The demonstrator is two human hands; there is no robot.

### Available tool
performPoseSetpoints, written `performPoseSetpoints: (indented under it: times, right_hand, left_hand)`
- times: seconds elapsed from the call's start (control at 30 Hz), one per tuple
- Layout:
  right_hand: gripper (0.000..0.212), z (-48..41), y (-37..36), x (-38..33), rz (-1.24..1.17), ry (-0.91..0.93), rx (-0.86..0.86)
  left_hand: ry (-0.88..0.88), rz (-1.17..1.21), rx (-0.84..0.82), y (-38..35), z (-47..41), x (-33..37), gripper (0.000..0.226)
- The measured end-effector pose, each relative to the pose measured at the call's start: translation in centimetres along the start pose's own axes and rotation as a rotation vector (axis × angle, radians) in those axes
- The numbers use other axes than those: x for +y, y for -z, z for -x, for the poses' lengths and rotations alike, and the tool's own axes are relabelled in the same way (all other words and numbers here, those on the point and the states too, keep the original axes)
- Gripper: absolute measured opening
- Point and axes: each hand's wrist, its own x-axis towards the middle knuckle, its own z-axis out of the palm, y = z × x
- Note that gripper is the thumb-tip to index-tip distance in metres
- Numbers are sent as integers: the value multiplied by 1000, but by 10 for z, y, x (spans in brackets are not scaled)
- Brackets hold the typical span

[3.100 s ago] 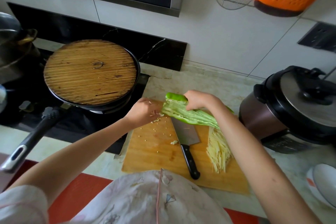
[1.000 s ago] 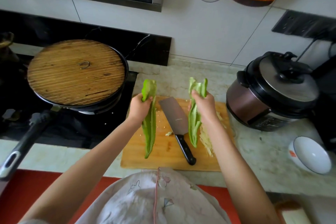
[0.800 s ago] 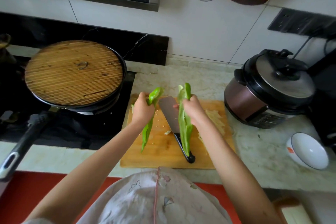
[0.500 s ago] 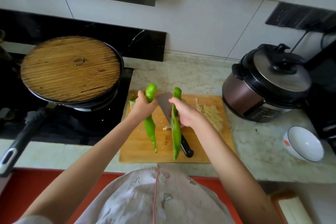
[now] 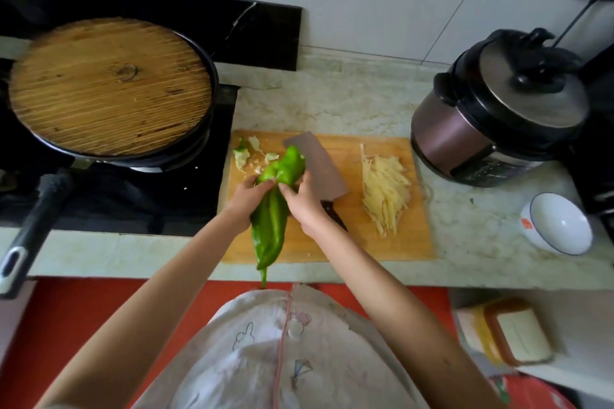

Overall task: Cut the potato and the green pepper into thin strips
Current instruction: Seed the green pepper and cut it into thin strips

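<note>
Well to the left of the left hand [image 5: 247, 199] sat a pan [image 5: 109, 86] under a wooden lid, its handle pointing back toward the person. Well to the right of the right hand [image 5: 304, 202] stood a pressure cooker [image 5: 498, 109]. Beneath both hands lay the cutting board [image 5: 332, 246]. The hands were close together, each gripping the upper part of the green pepper [image 5: 270, 219], which seemed to be two halves pressed into one. It hung above the board, its tip reaching past the near edge.

The cleaver [image 5: 319, 163] lay flat just behind the right hand, its handle under that wrist. That looked like the main risk, since a blind reach for it could meet the blade. Laid down as held, the pepper would overhang the near edge and could slide off. The potato strips [image 5: 385, 189] were already cut and lay to the right of the right hand, near the board's right edge. A sweep of the blade could push them onto the counter. A white bowl [image 5: 558, 222] sat farther right.

Pepper scraps [image 5: 246, 153] lay just beyond the left hand, where seeds might make the board slippery. Bare board showed under the hands and toward the person. The board's left edge met the stove.
</note>
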Motion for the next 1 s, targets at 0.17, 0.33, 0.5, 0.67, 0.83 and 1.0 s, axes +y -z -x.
performPoseSetpoints:
  times: [0.17, 0.33, 0.5, 0.67, 0.83, 1.0]
  right_hand:
    - [45, 5, -20, 13, 87, 69, 144]
    - [40, 23, -7, 29, 3, 77, -90]
    - [63, 46, 17, 104, 678, 167, 186]
    - [80, 29, -24, 127, 962, 226, 393]
    - [79, -14, -61, 95, 913, 187, 497]
    - [74, -53, -89, 54, 723, 250, 523]
  left_hand:
    - [-7, 140, -38, 9, 8, -18, 45]
    - [-27, 151, -30, 19, 12, -21, 41]
    - [11, 252, 47, 44, 7, -28, 51]
    - [2, 236, 100, 62, 12, -36, 38]
    - [-29, 237, 41, 86, 19, -43, 57]
    - [-54, 226, 78, 100, 24, -45, 60]
